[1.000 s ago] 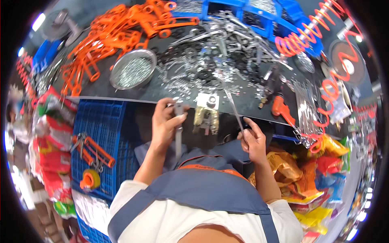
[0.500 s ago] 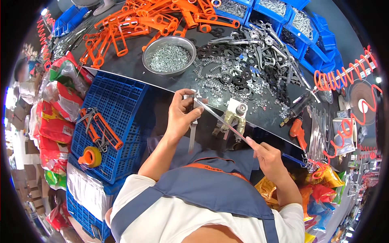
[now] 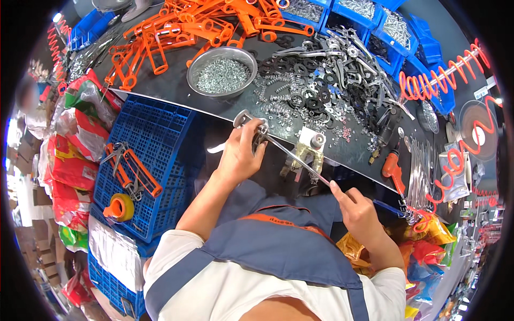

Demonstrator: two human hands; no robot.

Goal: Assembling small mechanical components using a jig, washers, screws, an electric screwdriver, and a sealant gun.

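Your left hand [image 3: 239, 155] is curled shut around the head end of a long metal tool [image 3: 292, 156], its grip closing on the bare steel where a rounded, ring-like end pokes out above your knuckles, right at the front edge of the bench [image 3: 176, 88]. Your right hand [image 3: 357, 211] pinches the other end of the same tool between thumb and fingers, closed on the thin shaft. The tool's long axis runs on a slant from upper left to lower right, its head pointing up and left toward the bench and its tail pointing down and right toward your body. It hangs in the air in front of the bench edge, above your apron, and passes just in front of a small brass-coloured fixture [image 3: 306, 155] mounted at the edge; whether it touches that fixture cannot be told. Beyond your left hand sits a round metal bowl [image 3: 222, 72] full of small silvery screws, and past it a heap of orange handles [image 3: 198, 24]. To the right of the bowl lies a spread of black washers [image 3: 300, 96] and loose steel parts. Left of your left arm stands a blue plastic crate [image 3: 142, 160] carrying an orange-handled tool [image 3: 134, 171] and an orange tape roll [image 3: 120, 207]
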